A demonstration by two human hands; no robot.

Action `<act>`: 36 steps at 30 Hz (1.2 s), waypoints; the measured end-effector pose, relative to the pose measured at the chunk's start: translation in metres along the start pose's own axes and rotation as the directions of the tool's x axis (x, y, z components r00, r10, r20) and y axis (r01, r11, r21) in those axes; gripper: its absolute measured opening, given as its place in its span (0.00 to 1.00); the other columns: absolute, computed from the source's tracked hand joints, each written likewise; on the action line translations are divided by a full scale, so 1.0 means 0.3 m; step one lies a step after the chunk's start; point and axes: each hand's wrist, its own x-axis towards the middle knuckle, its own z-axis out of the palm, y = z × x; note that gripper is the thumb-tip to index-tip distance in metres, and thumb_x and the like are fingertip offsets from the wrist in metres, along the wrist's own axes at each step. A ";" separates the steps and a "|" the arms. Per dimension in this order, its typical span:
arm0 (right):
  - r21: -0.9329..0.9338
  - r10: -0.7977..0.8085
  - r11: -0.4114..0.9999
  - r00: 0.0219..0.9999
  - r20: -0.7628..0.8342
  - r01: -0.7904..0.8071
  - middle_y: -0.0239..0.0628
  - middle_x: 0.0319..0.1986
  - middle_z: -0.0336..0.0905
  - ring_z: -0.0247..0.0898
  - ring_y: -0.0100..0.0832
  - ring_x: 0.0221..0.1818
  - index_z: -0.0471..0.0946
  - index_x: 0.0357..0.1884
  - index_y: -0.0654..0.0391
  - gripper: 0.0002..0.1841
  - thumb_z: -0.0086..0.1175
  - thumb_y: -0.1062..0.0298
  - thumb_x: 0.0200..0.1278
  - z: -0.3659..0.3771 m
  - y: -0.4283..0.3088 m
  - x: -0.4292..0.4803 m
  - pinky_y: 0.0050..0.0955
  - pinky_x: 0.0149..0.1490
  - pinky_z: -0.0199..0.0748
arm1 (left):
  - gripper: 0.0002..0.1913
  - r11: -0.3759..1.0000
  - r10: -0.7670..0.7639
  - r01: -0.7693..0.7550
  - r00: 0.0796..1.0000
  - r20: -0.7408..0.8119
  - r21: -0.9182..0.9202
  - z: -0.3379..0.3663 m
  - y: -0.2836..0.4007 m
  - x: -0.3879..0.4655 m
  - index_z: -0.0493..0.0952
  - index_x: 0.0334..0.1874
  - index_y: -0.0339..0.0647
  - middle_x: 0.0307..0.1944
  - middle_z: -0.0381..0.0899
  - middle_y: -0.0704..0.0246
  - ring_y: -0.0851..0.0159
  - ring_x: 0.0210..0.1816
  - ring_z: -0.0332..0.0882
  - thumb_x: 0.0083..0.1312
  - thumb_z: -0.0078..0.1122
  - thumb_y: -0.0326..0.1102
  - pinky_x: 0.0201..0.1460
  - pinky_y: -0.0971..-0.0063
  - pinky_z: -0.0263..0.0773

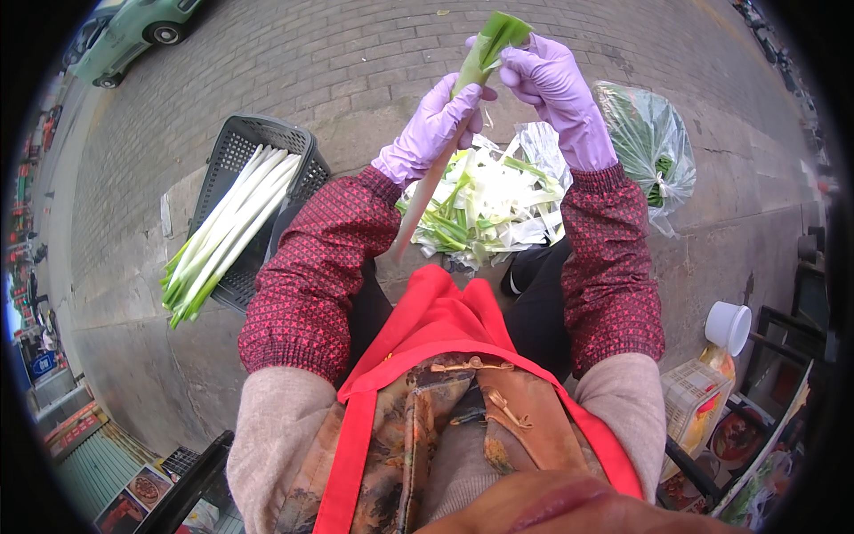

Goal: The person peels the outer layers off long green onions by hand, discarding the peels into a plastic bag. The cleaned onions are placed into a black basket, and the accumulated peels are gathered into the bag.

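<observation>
My left hand [437,127], in a lilac rubber glove, is closed around the shaft of a large green onion [434,177]. The stalk slants, its cut green top up and its pale end down over my lap. At the green top, the fingers of my gloved right hand [550,90] pinch a leaf layer at its edge. Below both hands spreads a heap of peeled onion skins and leaf scraps [490,200]. To the left, several white onion stalks [233,227] lie across a dark grey plastic basket [230,137], green ends over its rim.
A tied clear plastic bag of greens [644,143] stands on the pavement [373,60] at right. Nearer me on that side are a white tub [728,327] and a beige basket [697,394]. A light green car [127,40] is parked at the far left.
</observation>
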 end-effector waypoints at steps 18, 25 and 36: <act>-0.054 -0.105 0.993 0.994 0.020 0.106 0.28 0.25 0.78 0.62 0.12 0.20 0.79 0.47 0.59 0.14 0.54 0.58 0.72 0.005 0.056 0.008 0.13 0.23 0.57 | 0.23 0.999 -0.034 0.033 0.999 -0.020 -0.043 -0.008 0.032 -0.003 0.74 0.51 0.37 0.25 0.76 0.69 0.75 0.19 0.70 0.76 0.46 0.53 0.23 0.81 0.70; 0.077 -0.054 0.995 0.998 -0.011 0.055 0.23 0.26 0.78 0.58 0.08 0.17 0.80 0.47 0.58 0.16 0.52 0.55 0.74 -0.055 0.114 0.040 0.10 0.20 0.50 | 0.31 0.989 -0.093 0.112 0.978 0.185 -0.096 -0.011 0.043 -0.002 0.78 0.48 0.33 0.19 0.73 0.71 0.75 0.16 0.67 0.75 0.43 0.60 0.21 0.82 0.64; 0.361 0.062 0.929 0.997 0.050 -0.076 0.40 0.43 0.84 0.72 0.12 0.29 0.78 0.51 0.62 0.22 0.59 0.52 0.68 0.010 0.097 0.028 0.12 0.26 0.61 | 0.27 0.957 -0.132 0.187 0.962 0.239 -0.224 0.008 0.035 -0.013 0.78 0.47 0.33 0.17 0.74 0.72 0.75 0.13 0.67 0.76 0.44 0.56 0.16 0.83 0.62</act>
